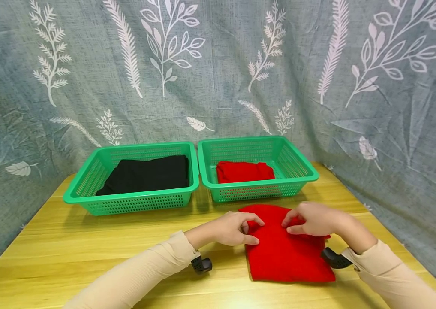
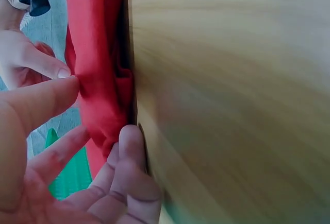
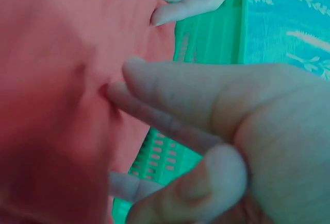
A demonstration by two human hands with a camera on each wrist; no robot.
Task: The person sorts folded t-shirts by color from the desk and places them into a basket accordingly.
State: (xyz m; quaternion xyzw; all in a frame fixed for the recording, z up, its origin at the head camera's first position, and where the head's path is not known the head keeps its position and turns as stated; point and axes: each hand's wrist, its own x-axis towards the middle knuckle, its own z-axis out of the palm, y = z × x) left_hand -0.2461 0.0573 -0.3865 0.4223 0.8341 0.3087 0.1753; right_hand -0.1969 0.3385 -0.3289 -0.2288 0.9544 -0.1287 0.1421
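Note:
A folded red cloth (image 1: pixel 283 259), seemingly a garment, lies on the table in front of the right basket. My left hand (image 1: pixel 233 229) is at its left side, its fingertips touching the fabric. In the left wrist view, the layered edge of the red cloth (image 2: pixel 95 44) shows beside the thumb and fingers. Over the cloth's right part, my right hand (image 1: pixel 314 219) bends down with its fingertips on the surface. The right wrist view shows thumb and fingers spread apart against the red fabric (image 3: pixel 46 54). Neither hand visibly pinches it.
Two green perforated baskets stand side by side at the back of the wooden table (image 1: pixel 133 253). Folded black cloth (image 1: pixel 148 174) lies in the left basket (image 1: pixel 133 204); another folded red cloth (image 1: pixel 245 171) lies in the right basket (image 1: pixel 256 193). A patterned grey-blue curtain (image 1: pixel 218 86) hangs behind.

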